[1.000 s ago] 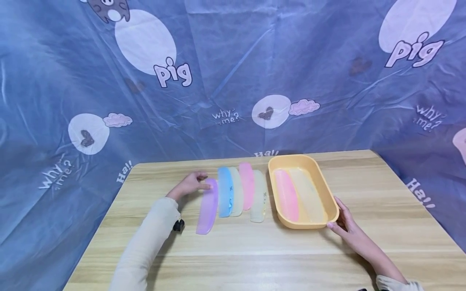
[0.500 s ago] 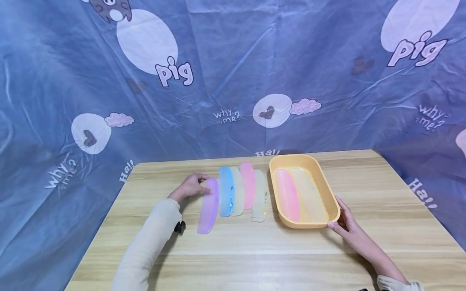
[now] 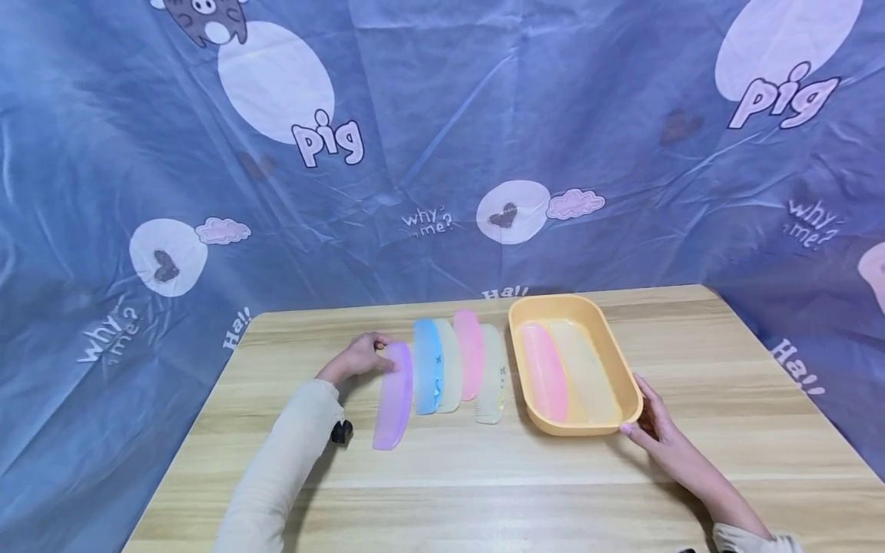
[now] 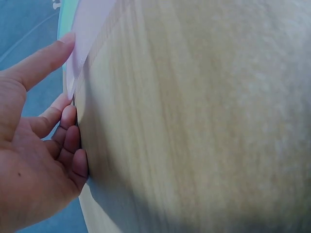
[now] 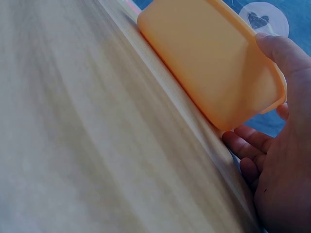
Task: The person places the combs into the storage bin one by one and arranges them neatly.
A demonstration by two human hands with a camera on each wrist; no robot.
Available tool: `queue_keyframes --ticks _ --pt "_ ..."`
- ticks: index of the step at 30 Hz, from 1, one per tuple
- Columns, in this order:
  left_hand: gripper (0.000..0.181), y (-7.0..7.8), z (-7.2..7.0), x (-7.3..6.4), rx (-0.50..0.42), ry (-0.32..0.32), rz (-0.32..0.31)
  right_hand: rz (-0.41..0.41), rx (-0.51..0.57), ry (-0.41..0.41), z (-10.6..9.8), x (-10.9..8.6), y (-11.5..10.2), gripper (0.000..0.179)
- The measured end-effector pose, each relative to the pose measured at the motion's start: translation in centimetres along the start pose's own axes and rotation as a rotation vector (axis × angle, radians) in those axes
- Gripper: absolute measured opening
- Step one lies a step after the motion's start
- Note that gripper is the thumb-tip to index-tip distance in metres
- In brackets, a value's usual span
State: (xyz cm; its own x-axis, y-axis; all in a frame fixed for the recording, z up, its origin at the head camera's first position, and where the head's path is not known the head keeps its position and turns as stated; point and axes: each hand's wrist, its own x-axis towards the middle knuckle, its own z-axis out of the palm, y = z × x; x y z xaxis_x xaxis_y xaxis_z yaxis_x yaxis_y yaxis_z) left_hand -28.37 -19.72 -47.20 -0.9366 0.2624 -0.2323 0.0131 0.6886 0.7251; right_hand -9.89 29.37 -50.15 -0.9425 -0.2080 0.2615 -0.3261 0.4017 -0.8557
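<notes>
In the head view my left hand holds the upper end of a purple comb, which lies at the left of a row of combs. The left wrist view shows the thumb on the comb and the index fingertip at its end; the other fingers curl against the table. Gripping the near right corner of a yellow-orange tray is my right hand, its thumb on the rim. The right wrist view has the fingers low against the tray's outer wall. A pink comb and a cream comb lie inside.
Between the purple comb and the tray lie a blue comb, a cream comb, a pink comb and a pale comb. Behind the wooden table hangs a blue printed cloth.
My left thumb has moved slightly nearer along the purple comb's upper end, and the fingers have drawn closer to it. The right hand and the tray stay in place.
</notes>
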Motion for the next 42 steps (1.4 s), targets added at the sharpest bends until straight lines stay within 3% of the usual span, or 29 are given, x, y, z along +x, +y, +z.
queue_keyframes --ticks 16,25,30,38,42 --pt "0.04 0.2 -0.7 0.1 -0.035 -0.09 -0.023 0.005 0.02 -0.003 -0.2 0.2 0.2 0.082" --pt "0.044 1.1 -1.4 -0.1 -0.029 -0.106 -0.071 0.003 0.009 -0.002 -0.1 0.1 0.2 0.08" --pt "0.045 0.9 -1.5 0.0 -0.047 -0.109 -0.073 -0.025 0.013 0.004 0.0 0.1 0.3 0.08" --pt "0.044 0.4 -1.5 -0.2 -0.184 -0.1 -0.053 -0.009 0.027 -0.013 -0.1 0.2 0.2 0.08" --pt "0.046 0.3 -1.5 -0.1 -0.21 -0.098 -0.054 -0.002 0.032 -0.015 -0.1 0.2 0.1 0.079"
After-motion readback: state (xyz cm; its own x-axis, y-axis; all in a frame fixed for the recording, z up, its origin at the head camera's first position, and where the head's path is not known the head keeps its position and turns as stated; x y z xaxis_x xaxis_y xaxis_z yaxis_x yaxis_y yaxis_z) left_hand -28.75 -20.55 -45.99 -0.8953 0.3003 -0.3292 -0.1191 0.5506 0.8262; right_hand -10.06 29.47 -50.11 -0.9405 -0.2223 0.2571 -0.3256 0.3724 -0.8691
